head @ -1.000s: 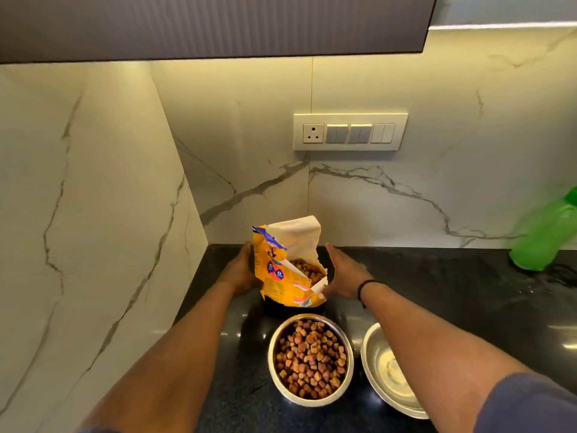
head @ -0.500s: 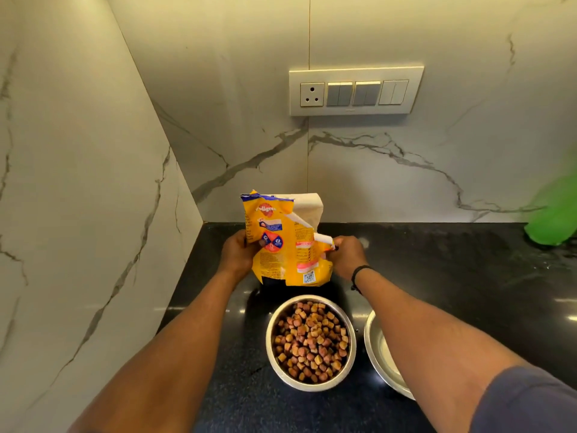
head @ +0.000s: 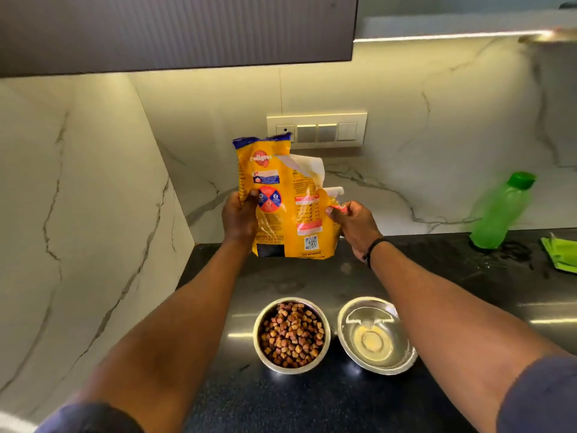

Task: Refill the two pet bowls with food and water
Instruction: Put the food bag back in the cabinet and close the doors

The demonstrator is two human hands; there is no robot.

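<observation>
A yellow pet food bag (head: 288, 214) is held upright above the black counter, its torn top open. My left hand (head: 240, 218) grips the bag's left edge, thumb on its front. My right hand (head: 351, 225) pinches the bag's right edge. Below them, a steel bowl (head: 292, 365) is full of brown kibble. Right beside it stands a second steel bowl (head: 402, 362) with no kibble in it; its shiny bottom shows. A green water bottle (head: 499, 210) stands at the back right against the wall.
The black counter (head: 468, 276) runs to the right; a marble wall (head: 78, 214) closes the left side. A switch panel (head: 317, 131) sits on the back wall behind the bag. A dark cabinet (head: 175, 29) hangs overhead. A green cloth-like item (head: 560, 253) lies at the far right.
The bag has been lifted off the counter and stood upright, its open mouth turned away. Both hands now grasp its edges. The view has tilted up and pulled back from the bowls.
</observation>
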